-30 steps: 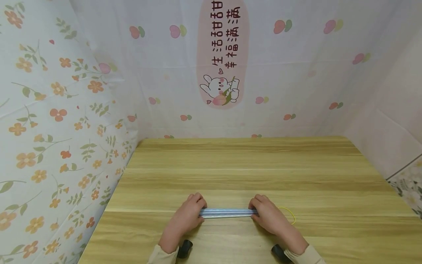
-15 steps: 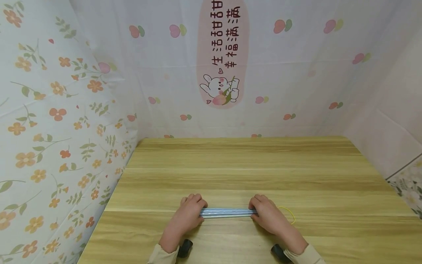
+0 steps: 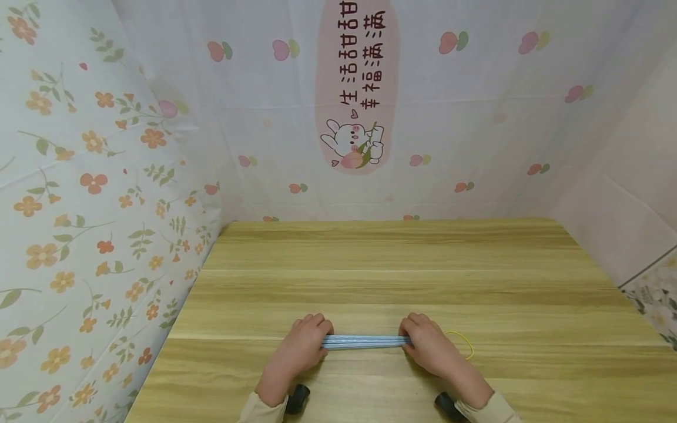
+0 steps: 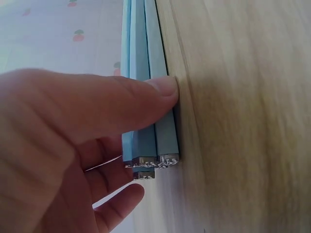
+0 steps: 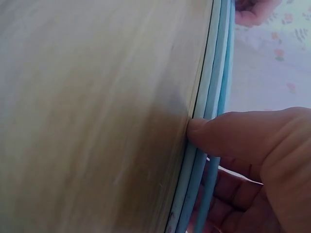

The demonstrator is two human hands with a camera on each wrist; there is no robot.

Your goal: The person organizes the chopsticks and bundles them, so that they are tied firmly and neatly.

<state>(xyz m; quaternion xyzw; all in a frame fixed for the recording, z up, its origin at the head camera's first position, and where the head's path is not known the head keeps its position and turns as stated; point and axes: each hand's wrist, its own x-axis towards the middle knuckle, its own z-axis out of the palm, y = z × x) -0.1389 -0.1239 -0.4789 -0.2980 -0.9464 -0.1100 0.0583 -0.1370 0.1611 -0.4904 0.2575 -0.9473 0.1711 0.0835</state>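
Note:
A bundle of several light blue chopsticks lies crosswise just over the wooden table, held at both ends. My left hand pinches the squared ends, with the thumb across the near side and the fingers behind. Silvery end faces stick out below that thumb in the left wrist view, roughly lined up. My right hand pinches the thinner, rounded ends between its thumb and fingers. One chopstick there stands slightly apart from the others. Behind the right hand lies a thin yellow loop, like a rubber band, partly hidden.
The wood-grain table stretches away beyond both hands. A white printed cloth hangs at its back edge, and a flowered cloth drapes along the left side. A black wrist device sits under the left wrist.
The chopsticks have rolled a little between the fingers, so their visible faces look different and the bundle appears slightly narrower. Both hands stay nearly in place; the yellow loop has hardly moved.

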